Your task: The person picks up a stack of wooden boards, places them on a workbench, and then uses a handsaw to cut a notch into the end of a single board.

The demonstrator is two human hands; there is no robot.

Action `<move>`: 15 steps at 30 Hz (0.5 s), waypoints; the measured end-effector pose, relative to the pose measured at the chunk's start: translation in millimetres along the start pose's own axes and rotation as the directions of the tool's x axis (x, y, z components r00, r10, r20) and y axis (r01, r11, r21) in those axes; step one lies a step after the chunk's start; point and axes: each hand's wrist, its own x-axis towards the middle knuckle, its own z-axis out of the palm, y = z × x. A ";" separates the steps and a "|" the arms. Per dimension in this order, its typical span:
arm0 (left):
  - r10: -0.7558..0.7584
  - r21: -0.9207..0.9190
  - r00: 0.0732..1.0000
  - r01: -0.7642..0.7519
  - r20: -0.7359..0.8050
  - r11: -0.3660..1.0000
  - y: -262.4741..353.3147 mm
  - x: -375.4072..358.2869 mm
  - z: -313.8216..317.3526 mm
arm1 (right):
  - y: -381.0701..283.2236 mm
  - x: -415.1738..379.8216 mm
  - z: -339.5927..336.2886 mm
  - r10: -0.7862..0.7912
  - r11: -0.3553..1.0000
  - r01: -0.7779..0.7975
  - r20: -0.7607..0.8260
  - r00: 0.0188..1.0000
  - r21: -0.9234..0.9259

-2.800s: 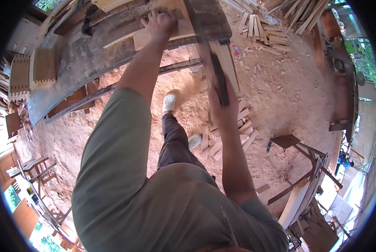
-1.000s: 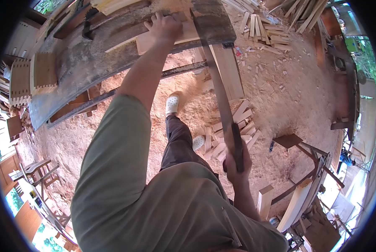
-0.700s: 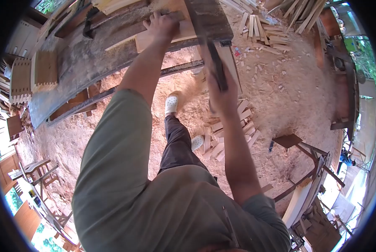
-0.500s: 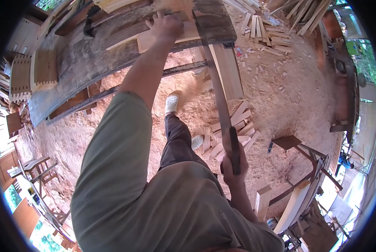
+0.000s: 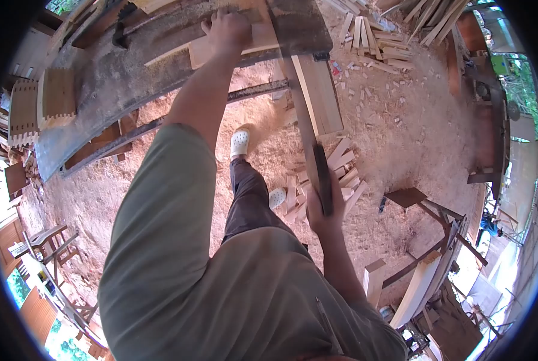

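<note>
So the left hand point(image 5: 228, 30) is planted on top of a pale board point(image 5: 263, 37) lying near the front edge of the bench point(image 5: 124, 78), arm pretty straight. I'd guess that's to get weight down on it so it doesn't skate around. Those fingers look bent, but I can't tell if they're hooked onto the wood or just pressing.

The right hand point(image 5: 327, 207) has its fingers wrapped round the dark handle point(image 5: 322, 174) of a long saw point(image 5: 303, 111), whose blade runs over the bench edge by the board's right end. Having the board up by that edge probably gives the blade and the sawing arm some free air. Can't see how deep the teeth sit, or if they're in the wood at all. Cut pieces point(image 5: 347, 165) lie in a loose heap on the floor, beyond the saw arm.

Compared with half a second ago, the right hand and handle are further forward, closer to the bench, with more of the blade over it. The board looks to be in the same spot with the left hand still on it; the whole view has just shifted a touch.
</note>
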 end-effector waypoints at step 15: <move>0.010 0.017 1.000 -0.010 0.006 1.000 -1.5 4.0 3.0 | -13.5 67.0 19.4 0.042 0.995 -0.040 -0.016 0.999 0.093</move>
